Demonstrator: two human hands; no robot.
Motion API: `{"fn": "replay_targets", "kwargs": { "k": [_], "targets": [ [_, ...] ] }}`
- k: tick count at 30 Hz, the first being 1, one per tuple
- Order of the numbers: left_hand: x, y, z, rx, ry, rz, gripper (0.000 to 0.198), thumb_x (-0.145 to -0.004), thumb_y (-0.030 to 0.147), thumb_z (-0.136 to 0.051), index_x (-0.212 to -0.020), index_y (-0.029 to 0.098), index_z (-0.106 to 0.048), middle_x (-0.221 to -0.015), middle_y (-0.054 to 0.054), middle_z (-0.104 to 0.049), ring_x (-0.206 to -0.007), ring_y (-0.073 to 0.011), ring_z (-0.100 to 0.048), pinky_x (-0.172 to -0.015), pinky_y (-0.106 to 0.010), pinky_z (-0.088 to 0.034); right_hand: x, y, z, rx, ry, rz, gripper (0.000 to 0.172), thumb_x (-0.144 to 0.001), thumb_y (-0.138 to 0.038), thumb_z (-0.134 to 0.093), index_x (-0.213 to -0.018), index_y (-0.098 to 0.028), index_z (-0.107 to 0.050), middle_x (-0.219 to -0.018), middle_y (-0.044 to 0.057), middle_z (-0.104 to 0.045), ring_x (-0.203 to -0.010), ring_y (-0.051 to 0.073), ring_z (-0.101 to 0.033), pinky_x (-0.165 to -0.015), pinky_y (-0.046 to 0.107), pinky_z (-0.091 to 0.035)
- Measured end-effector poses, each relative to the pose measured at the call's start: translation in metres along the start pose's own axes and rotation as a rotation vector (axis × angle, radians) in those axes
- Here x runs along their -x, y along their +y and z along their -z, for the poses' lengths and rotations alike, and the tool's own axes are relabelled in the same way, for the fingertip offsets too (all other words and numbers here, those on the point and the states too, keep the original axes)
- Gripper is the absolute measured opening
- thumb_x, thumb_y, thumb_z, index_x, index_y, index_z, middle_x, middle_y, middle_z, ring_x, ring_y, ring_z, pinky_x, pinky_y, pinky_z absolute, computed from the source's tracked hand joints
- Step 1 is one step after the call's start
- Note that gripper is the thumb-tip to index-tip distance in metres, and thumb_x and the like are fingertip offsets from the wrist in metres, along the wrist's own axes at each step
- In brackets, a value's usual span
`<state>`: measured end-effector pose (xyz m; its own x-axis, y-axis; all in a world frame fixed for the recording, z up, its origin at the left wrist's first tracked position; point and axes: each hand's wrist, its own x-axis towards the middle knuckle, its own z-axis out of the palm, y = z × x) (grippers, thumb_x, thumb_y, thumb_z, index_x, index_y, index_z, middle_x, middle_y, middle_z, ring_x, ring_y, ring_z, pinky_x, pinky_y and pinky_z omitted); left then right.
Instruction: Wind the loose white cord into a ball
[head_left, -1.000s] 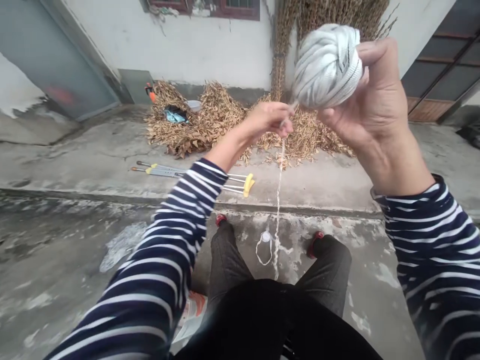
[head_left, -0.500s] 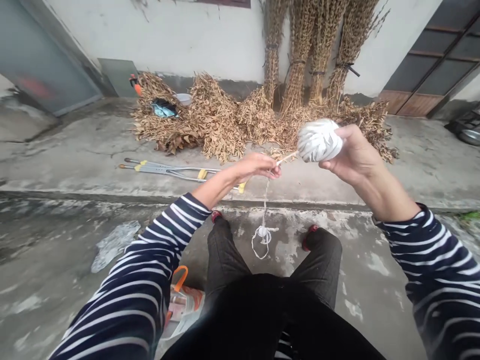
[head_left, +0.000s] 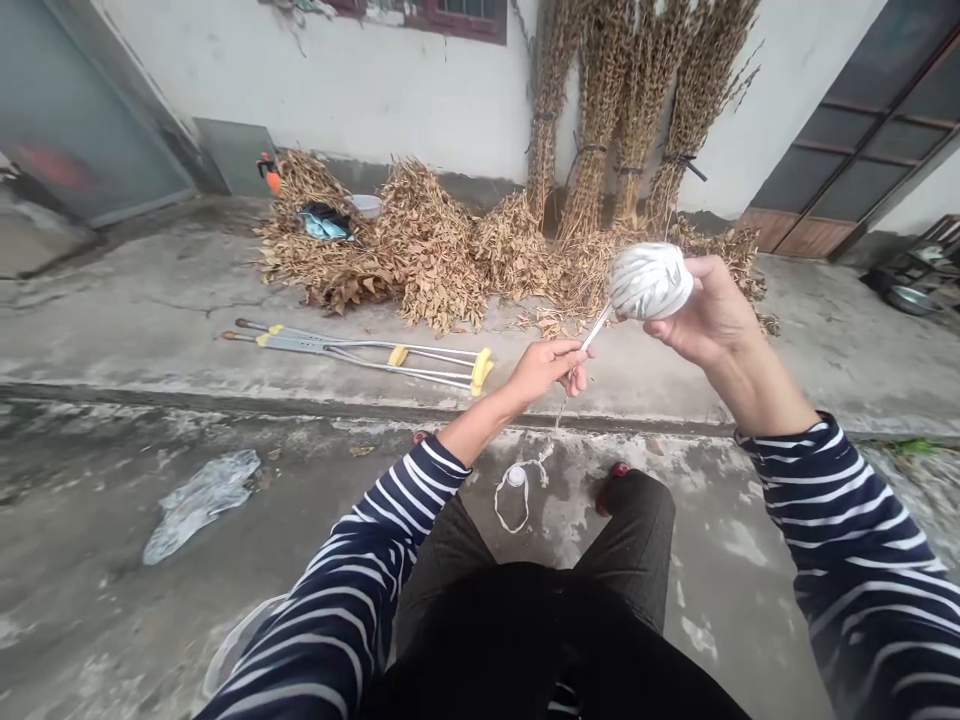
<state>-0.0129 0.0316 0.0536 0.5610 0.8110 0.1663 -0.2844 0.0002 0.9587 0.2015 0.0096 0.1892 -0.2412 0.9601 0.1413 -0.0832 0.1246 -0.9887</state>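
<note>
A ball of white cord point(head_left: 649, 281) is gripped in my right hand point(head_left: 716, 325), with fingers and thumb around its right side. From the lower left of the ball a short white length point(head_left: 598, 326) runs to my left hand point(head_left: 546, 368), whose thumb and fingers pinch it. Below my left hand a thin cord hangs down, partly blurred. On the ground between my feet lies a loose loop of white cord point(head_left: 499, 510) around a small round white thing point(head_left: 516, 476).
Crutches point(head_left: 360, 350) lie on the concrete step. Dry leaves point(head_left: 442, 260) are heaped along the wall, with tied bundles of dry stalks point(head_left: 592, 130) leaning there. A clear plastic sheet point(head_left: 202, 505) and a partly hidden clear container point(head_left: 236, 640) are at left.
My left hand has moved right and slightly down, closer beneath the ball. My right hand keeps its hold on the ball. The view has shifted a little.
</note>
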Motion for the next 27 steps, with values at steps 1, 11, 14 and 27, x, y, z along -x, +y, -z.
{"fn": "replay_targets", "kwargs": {
  "k": [1,11,14,27],
  "targets": [
    [0.0,-0.003,0.004,0.013,0.002,0.003,0.056,-0.077,0.063,-0.086,-0.098,0.012,-0.072,-0.066,-0.003,-0.071,-0.054,-0.0125,-0.065,-0.053,-0.024,-0.052,0.001,0.004,0.003,-0.031,-0.012,0.0,0.054,-0.075,-0.053,-0.075,-0.119,-0.024,-0.066,-0.096,0.007,-0.077,-0.073,0.021,-0.072,-0.041,0.025,-0.05],
    [-0.019,0.002,0.006,-0.034,-0.007,-0.029,0.044,-0.078,0.033,-0.088,-0.112,0.009,-0.074,-0.092,-0.01,-0.078,-0.08,-0.0179,-0.075,-0.062,-0.025,-0.057,0.008,0.021,-0.001,-0.178,-0.097,-0.046,0.053,-0.071,-0.047,-0.076,-0.117,-0.023,-0.067,-0.109,0.009,-0.081,-0.074,0.02,-0.075,-0.037,0.019,-0.047],
    [-0.025,0.006,-0.01,-0.119,0.038,-0.078,0.045,-0.081,0.023,-0.085,-0.121,0.011,-0.07,-0.081,-0.004,-0.075,-0.068,-0.0139,-0.071,-0.061,-0.023,-0.054,0.005,0.026,-0.006,-0.233,-0.043,-0.066,0.051,-0.072,-0.042,-0.077,-0.118,-0.022,-0.069,-0.107,0.007,-0.081,-0.072,0.018,-0.073,-0.039,0.019,-0.051],
    [-0.007,0.004,-0.001,-0.22,-0.012,0.017,0.013,-0.105,0.02,-0.053,-0.099,0.013,-0.062,-0.066,0.001,-0.07,-0.045,-0.0082,-0.062,-0.045,-0.017,-0.041,-0.004,0.034,-0.005,-0.157,-0.022,-0.033,0.052,-0.076,-0.051,-0.079,-0.12,-0.024,-0.071,-0.101,0.007,-0.079,-0.078,0.025,-0.076,-0.038,0.026,-0.051]
  ]
}}
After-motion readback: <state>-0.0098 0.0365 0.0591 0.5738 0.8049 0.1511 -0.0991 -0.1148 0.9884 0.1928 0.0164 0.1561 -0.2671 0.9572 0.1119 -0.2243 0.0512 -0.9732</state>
